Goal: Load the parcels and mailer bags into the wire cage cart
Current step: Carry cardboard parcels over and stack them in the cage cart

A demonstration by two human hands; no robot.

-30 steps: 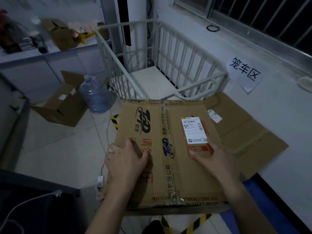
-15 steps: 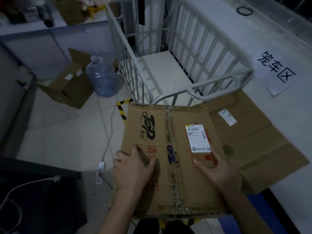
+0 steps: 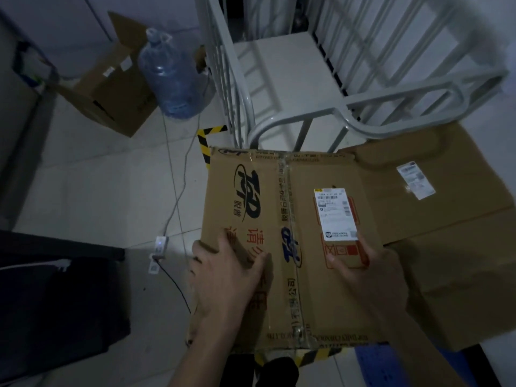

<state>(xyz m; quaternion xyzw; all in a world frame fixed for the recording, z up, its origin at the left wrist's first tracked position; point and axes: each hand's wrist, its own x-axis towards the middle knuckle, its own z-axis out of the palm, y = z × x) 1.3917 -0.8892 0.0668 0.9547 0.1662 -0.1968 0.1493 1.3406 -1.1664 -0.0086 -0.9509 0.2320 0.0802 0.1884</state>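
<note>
A large taped cardboard parcel (image 3: 282, 241) with a "TOP" logo and a white shipping label lies flat in front of me. My left hand (image 3: 226, 277) rests on its top near the left edge, fingers spread. My right hand (image 3: 365, 275) lies flat on the top just below the label. The white wire cage cart (image 3: 360, 107) stands right behind the parcel, and its white floor holds nothing. A flattened cardboard sheet (image 3: 446, 219) with a label lies to the right, partly under the parcel.
An open cardboard box (image 3: 111, 88) and a big blue water bottle (image 3: 170, 76) stand on the tiled floor at the left. Cables and a small adapter (image 3: 159, 247) run across the floor. A dark object (image 3: 55, 303) sits at lower left. Yellow-black tape marks the floor.
My view has tilted down and closer to the cart. The parcel sits nearer the cart's front rail. Both hands stay on top of the parcel in about the same places.
</note>
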